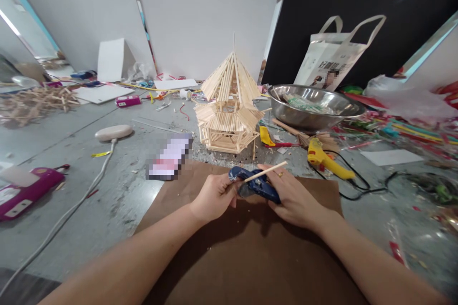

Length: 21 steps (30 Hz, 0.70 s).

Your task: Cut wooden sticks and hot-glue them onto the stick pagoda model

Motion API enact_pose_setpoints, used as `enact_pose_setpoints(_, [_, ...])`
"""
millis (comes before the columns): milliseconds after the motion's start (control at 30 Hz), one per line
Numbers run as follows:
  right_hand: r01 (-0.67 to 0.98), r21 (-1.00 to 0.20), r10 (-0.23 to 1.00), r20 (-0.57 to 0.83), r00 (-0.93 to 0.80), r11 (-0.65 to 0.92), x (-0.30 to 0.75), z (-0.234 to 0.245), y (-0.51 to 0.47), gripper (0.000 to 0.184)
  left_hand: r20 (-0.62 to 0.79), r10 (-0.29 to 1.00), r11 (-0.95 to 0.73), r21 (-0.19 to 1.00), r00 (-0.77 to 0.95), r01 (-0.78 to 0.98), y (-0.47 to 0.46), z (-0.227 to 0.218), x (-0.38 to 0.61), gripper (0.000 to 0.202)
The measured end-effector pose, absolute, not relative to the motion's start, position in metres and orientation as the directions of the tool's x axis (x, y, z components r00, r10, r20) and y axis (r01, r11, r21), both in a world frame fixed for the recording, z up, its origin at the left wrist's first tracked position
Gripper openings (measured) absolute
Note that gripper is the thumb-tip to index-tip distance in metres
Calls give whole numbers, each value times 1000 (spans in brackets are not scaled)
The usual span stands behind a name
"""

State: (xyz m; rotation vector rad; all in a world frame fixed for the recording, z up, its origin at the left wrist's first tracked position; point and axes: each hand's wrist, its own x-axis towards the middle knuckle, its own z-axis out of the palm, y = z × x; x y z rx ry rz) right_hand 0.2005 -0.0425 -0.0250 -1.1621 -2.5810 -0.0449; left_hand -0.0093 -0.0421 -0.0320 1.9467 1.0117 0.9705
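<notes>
The wooden stick (266, 171), pinched by the nearer left hand (214, 195), points between two and three o'clock across the blue tool (268, 191) gripped by the right hand (295, 198).

Pale stick (266, 172): we lose its lower end where the left hand (214, 195) meets the blue tool (270, 191).
Tool handles: the right hand (298, 200) covers part of them from us.
Phone (171, 155): we cannot read its pixelated screen.
Left-hand heap (36, 102): probably wooden sticks, but we see it blurred.
Purple power strip (39, 190): we see it cut by the left edge.
Brown sheet (243, 257): for us, it runs off the bottom.
</notes>
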Motion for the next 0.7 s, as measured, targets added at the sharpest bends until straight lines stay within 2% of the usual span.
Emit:
enact_pose_setpoints(333, [744,-96,728,322,-605,661,198,-22,-43,63,360,858,-487,799,366,354,-45,-33,-10,19])
enact_pose_setpoints(700, [739,-81,711,359,-605,669,199,-24,-41,60,387,849,-520,734,361,436,-47,-26,-9,21])
